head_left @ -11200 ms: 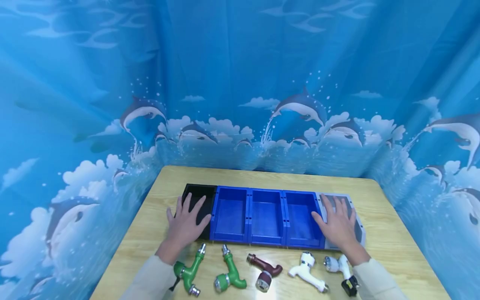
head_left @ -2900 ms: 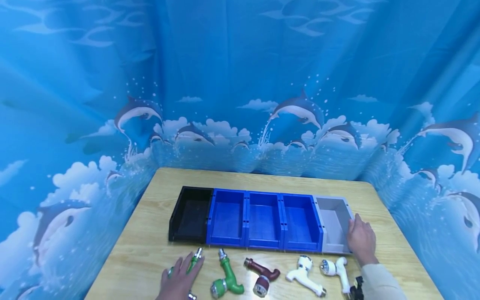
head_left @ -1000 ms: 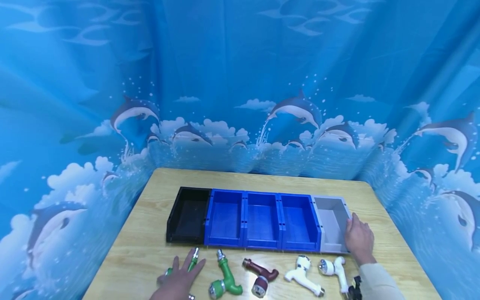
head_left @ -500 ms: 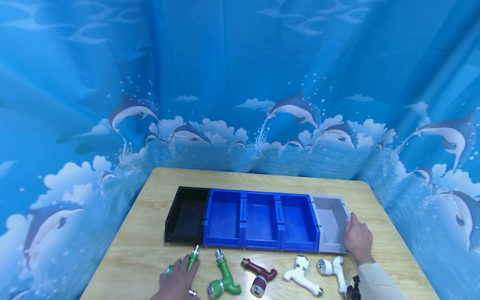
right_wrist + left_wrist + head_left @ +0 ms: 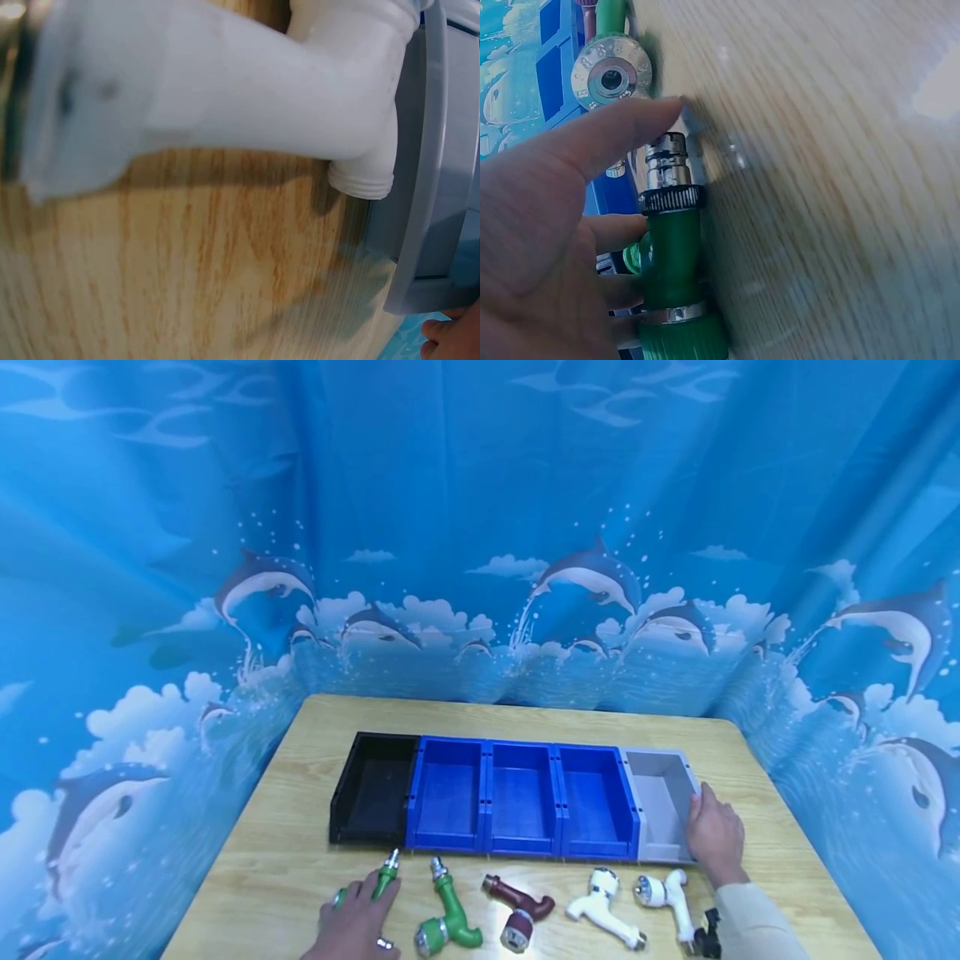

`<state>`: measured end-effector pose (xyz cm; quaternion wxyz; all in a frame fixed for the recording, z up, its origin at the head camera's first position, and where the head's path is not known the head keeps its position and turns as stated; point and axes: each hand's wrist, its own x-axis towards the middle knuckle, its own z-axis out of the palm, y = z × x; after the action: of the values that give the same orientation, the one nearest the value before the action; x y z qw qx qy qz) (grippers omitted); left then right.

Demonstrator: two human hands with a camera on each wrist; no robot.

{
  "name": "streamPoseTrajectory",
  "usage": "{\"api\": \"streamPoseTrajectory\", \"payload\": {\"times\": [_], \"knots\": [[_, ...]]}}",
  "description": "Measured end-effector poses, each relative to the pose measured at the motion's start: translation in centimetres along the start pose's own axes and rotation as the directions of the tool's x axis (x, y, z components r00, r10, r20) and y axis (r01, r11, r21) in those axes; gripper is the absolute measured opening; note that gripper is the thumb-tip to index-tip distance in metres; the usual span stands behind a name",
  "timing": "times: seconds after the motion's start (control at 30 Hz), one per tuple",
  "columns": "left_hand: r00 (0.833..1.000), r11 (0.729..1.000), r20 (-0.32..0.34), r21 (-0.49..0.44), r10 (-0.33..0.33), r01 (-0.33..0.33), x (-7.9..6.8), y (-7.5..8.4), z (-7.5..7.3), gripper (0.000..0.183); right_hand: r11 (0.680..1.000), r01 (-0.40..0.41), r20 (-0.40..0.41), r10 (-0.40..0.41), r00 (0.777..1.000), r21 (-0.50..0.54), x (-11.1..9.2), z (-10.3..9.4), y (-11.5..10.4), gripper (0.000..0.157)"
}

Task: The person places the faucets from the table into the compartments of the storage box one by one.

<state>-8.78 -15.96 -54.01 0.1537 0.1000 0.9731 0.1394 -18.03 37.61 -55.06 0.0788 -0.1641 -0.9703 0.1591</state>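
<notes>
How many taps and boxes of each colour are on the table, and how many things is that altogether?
Green taps: 2
Dark red tap: 1
White taps: 2
Black box: 1
Blue boxes: 3
Grey box: 1
Total: 10 (5 taps and 5 boxes)

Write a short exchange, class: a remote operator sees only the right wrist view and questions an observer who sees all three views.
Operator: My right wrist view shows a white faucet and a grey bin. Where is the left hand?
Observer: Over the leftmost green faucet, as the head view shows.
Operator: Does the grey bin stand alone?
Observer: No, it ends a row with three blue bins and a black bin.
</notes>
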Motion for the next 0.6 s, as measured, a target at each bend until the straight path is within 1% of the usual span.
{"api": "streamPoseTrajectory", "payload": {"times": [0.17,0.4,0.6], "knots": [[1.000,1.000,-0.001,0.013,-0.003,0.003,0.14,-0.11,0.14,0.089,1.000,-0.008,0.002,0.008,1.000,-0.002,0.02,-0.06,-0.14,0.052],[0.999,0.999,0.028,0.022,-0.024,0.023,0.51,-0.24,0.18,0.086,1.000,-0.016,0.008,0.016,1.000,-0.002,-0.03,0.08,-0.08,0.053],[0.999,0.998,-0.038,0.063,0.027,-0.024,0.20,-0.29,0.35,0.086,1.000,-0.026,0.015,0.026,1.000,-0.001,-0.05,0.02,-0.22,0.053]]}}
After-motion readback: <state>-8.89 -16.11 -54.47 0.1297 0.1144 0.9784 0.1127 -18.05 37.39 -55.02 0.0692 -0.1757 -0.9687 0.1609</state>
